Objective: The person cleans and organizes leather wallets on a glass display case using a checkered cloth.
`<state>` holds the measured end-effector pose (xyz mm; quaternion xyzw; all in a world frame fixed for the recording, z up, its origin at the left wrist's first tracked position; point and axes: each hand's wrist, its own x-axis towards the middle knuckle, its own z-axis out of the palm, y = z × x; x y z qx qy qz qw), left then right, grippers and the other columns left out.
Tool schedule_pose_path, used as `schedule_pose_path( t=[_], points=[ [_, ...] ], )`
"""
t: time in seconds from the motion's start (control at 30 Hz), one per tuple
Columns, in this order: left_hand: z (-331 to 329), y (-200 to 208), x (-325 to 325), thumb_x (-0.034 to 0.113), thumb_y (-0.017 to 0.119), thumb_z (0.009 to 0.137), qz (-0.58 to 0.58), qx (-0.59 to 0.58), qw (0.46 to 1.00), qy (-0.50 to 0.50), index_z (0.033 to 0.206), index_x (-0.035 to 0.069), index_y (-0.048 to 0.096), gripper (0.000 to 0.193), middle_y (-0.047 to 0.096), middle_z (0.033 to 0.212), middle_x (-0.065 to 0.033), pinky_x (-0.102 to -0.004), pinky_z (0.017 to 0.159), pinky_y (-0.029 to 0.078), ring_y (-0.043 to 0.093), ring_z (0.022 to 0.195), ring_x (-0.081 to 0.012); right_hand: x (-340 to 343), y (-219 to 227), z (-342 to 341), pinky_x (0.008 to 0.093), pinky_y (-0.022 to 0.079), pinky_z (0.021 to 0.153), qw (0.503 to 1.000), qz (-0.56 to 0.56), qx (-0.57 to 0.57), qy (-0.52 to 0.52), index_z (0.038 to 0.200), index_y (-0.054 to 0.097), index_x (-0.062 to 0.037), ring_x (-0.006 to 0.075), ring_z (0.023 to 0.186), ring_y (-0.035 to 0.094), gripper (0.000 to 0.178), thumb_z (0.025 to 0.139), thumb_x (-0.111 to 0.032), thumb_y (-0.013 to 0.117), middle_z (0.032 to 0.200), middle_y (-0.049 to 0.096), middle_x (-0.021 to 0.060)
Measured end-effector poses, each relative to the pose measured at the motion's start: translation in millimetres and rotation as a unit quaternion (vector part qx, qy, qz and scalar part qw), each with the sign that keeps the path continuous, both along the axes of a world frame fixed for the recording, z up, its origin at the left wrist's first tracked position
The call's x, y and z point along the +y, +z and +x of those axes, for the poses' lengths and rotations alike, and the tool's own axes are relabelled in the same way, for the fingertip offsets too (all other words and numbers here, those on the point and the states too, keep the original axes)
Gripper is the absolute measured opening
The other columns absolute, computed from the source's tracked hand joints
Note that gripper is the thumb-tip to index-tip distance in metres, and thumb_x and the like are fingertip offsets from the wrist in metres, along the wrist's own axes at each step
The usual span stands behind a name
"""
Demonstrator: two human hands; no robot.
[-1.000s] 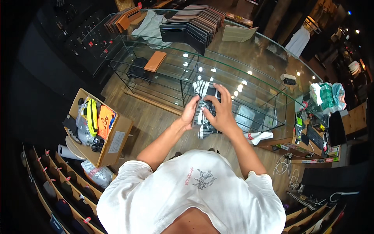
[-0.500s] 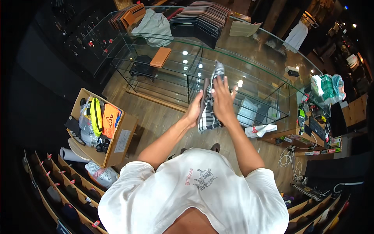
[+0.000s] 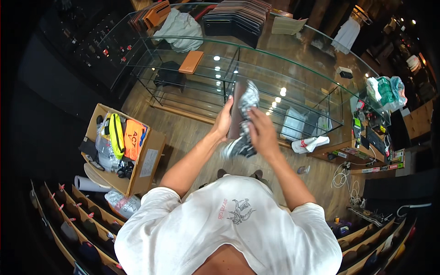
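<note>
My left hand (image 3: pixel 224 120) grips a long, flat dark-brown item (image 3: pixel 235 112), which looks like a wallet, along its left side. It is tilted up in front of my chest. My right hand (image 3: pixel 261 129) clutches a black-and-white patterned cloth (image 3: pixel 250 95) against the item's right side. The cloth bunches above and below my fingers, and its lower end is smeared by motion. Past my hands is a glass display case (image 3: pixel 215 98), with an orange-brown wallet (image 3: pixel 191 62) lying on it.
Several wallets (image 3: pixel 236 23) stand in a row on the case beside a crumpled pale cloth (image 3: pixel 179 30). An open cardboard box (image 3: pixel 149 153) of mixed goods is at left. White cables (image 3: pixel 341 183) lie on the floor at right. Racks of caps (image 3: pixel 75 220) flank me.
The cloth has slid back and bunched up under my right hand, baring more of the brown item's face. My right hand has come slightly nearer to me and its fingers have curled.
</note>
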<state>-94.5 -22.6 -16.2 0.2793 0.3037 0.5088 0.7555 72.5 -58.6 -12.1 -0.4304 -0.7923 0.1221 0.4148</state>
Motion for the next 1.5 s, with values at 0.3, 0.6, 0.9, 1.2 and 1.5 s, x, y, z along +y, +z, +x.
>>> schedule_pose_path(
  t=[0.3, 0.6, 0.9, 1.2, 1.5],
  points=[
    [27.3, 8.3, -5.5, 0.054, 0.029, 0.105, 0.021, 0.021, 0.999, -0.026, 0.136, 0.002, 0.051, 0.065, 0.065, 0.118, -0.0122, -0.0364, 0.09, 0.053, 0.065, 0.102, -0.0212, -4.5, 100.9, 89.3, 0.036, 0.05, 0.092, 0.913, -0.277, 0.031, 0.297, 0.103, 0.07, 0.0048, 0.0253, 0.101, 0.067, 0.023, 0.083, -0.007, 0.068, 0.109, 0.071, 0.0148],
    [111.2, -42.1, -25.8, 0.044, 0.038, 0.105, 0.171, 0.25, 0.943, 0.134, 0.142, 0.004, 0.047, 0.055, 0.056, 0.136, -0.0123, -0.0323, 0.102, 0.046, 0.058, 0.118, -0.0187, -18.2, 42.3, 62.4, 0.0566, 0.023, 0.115, 0.991, 0.114, -0.021, -0.069, 0.142, 0.051, -0.0105, 0.0459, 0.144, 0.027, 0.045, 0.099, -0.023, 0.048, 0.154, 0.037, 0.0166],
    [142.7, -17.1, -46.8, 0.054, 0.035, 0.103, 0.001, -0.097, 0.995, 0.029, 0.144, 0.007, 0.044, 0.063, 0.058, 0.134, -0.0117, -0.0391, 0.102, 0.048, 0.06, 0.118, -0.0238, -28.2, 45.8, 120.5, 0.0525, 0.032, 0.112, 0.983, 0.085, -0.053, 0.154, 0.135, 0.056, -0.0031, 0.0431, 0.137, 0.042, 0.046, 0.089, -0.009, 0.057, 0.139, 0.054, 0.0198],
    [148.7, -20.8, -71.3, 0.048, 0.036, 0.104, 0.022, -0.091, 0.993, -0.077, 0.151, 0.011, 0.036, 0.059, 0.046, 0.148, -0.0126, -0.0434, 0.111, 0.043, 0.049, 0.134, -0.0242, -24.8, 30.6, 133.1, 0.0462, 0.039, 0.109, 0.967, 0.116, -0.041, 0.225, 0.123, 0.066, -0.0042, 0.0354, 0.133, 0.05, 0.043, 0.08, -0.01, 0.066, 0.134, 0.06, 0.015],
    [141.0, -3.5, -52.2, 0.046, 0.036, 0.105, -0.001, -0.35, 0.918, -0.187, 0.145, 0.011, 0.043, 0.054, 0.05, 0.143, -0.0111, -0.0465, 0.109, 0.044, 0.05, 0.132, -0.0289, -55.0, 67.2, 121.1, 0.0485, 0.035, 0.112, 0.973, 0.127, -0.12, 0.152, 0.126, 0.061, -0.0029, 0.0367, 0.131, 0.05, 0.042, 0.09, -0.024, 0.063, 0.131, 0.061, 0.015]
  ],
)
